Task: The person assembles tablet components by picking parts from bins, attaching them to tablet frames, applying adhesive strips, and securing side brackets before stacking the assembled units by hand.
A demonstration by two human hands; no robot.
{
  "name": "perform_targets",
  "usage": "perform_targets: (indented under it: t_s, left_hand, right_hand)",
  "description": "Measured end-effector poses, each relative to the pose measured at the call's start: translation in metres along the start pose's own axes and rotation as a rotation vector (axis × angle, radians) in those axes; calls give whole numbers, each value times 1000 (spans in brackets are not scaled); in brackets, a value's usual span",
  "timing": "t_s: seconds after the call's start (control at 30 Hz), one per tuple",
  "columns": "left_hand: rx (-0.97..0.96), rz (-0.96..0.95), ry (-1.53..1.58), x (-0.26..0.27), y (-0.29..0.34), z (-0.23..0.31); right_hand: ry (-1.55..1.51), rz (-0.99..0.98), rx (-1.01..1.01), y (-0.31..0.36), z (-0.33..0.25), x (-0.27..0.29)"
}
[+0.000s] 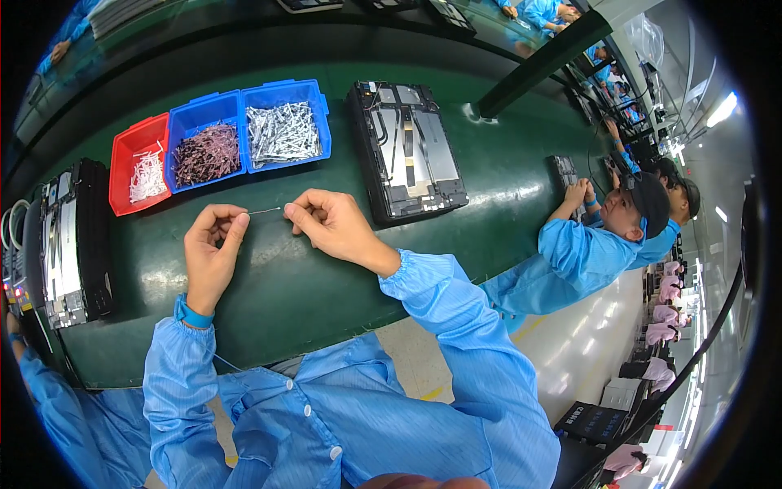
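Observation:
A short, thin pale wire [265, 211] stretches between my hands above the green table [269, 285]. My left hand [213, 248] pinches one end between thumb and forefinger, and a blue band circles that wrist. At the wire's other end, by its small white tip, the thumb and forefinger of my right hand [332, 228] are pinched together. Beyond my hands stand a red bin [120, 167] of small white pieces, a blue bin [183, 114] of dark reddish-brown parts, and another blue bin [322, 122] of silvery-white strips.
To the right of the bins sits a stack of flat electronic panels [436, 155]; another stack [69, 253] is at the left edge. A dark green post [542, 65] rises from the table's far side. A co-worker in blue [586, 244] handles a device [564, 173] at right.

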State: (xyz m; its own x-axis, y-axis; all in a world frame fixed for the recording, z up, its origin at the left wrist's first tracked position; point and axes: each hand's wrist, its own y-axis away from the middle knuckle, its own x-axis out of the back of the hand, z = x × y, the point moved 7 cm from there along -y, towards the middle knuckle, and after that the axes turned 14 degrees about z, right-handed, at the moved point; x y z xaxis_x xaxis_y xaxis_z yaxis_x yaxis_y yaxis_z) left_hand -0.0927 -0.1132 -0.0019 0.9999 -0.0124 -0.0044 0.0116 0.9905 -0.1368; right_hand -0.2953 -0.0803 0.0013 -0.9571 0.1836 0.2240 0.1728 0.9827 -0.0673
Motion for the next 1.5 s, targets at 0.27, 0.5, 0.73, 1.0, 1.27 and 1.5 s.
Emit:
perform_targets:
  t_s: [0.27, 0.5, 0.73, 1.0, 1.27, 1.5]
  left_hand:
    - [2, 2, -5, 1, 0, -2]
    - [2, 6, -18, 1, -1, -2]
    - [8, 17, -25, 2, 0, -2]
    - [17, 14, -26, 1, 0, -1]
    - [12, 13, -20, 1, -1, -3]
    - [15, 19, -23, 1, -1, -4]
  right_hand:
    - [0, -4, 1, 0, 0, 0]
    - [-5, -3, -5, 0, 2, 0]
    - [-11, -6, 0, 0, 1, -1]
    - [-7, -5, 8, 0, 1, 0]
    - [2, 3, 15, 0, 0, 0]
    - [2, 2, 18, 0, 0, 0]
